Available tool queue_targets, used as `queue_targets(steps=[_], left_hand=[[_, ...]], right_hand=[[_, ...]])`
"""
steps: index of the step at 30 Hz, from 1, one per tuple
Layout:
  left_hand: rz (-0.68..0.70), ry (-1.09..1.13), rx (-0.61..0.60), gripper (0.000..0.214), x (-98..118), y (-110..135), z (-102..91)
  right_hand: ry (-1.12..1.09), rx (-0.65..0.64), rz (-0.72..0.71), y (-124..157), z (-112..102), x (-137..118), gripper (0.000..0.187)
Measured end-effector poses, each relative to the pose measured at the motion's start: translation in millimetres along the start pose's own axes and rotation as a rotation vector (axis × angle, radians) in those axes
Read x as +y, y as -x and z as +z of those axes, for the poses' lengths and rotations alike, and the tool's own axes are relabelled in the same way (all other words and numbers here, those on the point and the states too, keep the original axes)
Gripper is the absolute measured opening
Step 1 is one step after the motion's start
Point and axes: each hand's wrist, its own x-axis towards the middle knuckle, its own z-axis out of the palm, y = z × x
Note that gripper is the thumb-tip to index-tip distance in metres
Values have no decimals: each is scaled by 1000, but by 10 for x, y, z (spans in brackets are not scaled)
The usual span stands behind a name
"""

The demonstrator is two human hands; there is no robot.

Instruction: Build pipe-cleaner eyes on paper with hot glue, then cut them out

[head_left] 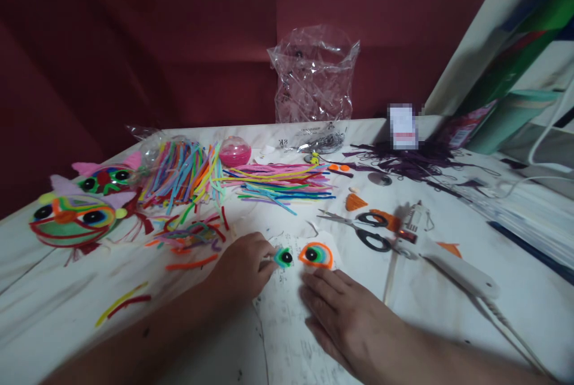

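Two eye shapes made of coiled pipe cleaners lie on a sheet of written paper (291, 319). The smaller pipe-cleaner eye (283, 257), green and blue around a black center, is pinched at its left side by my left hand (244, 262). Just right of it lies the larger pipe-cleaner eye (316, 255), with an orange outer ring and blue and green inside. My right hand (338, 310) rests flat on the paper, fingers stretched out, its fingertips at the lower edge of the larger eye.
Scissors (359, 229) and a glue gun (448, 265) lie to the right. Pipe cleaners (282, 182) spread across the back, with cut pieces (192, 235) nearer. Two decorated masks (72, 217) sit at the left. Purple strips (408, 161) are heaped at the back right, near a clear bag (316, 86).
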Motion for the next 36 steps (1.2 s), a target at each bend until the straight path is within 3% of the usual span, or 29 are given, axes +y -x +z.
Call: queue_targets(steps=[6, 16, 21, 30, 36], left_hand=[[34, -14, -14, 34, -19, 8, 27], [51, 23, -38, 29, -13, -7, 9], [-5, 58, -8, 28, -11, -1, 11], [-6, 59, 9, 12, -24, -9, 6], [35, 51, 13, 15, -33, -16, 17]], right_hand=[[2, 6, -4, 3, 19, 2, 25], [11, -11, 6, 2, 13, 4, 24], [14, -16, -4, -2, 0, 8, 23], [-29, -33, 22, -5, -15, 9, 24], [-30, -32, 20, 0, -14, 16, 26]])
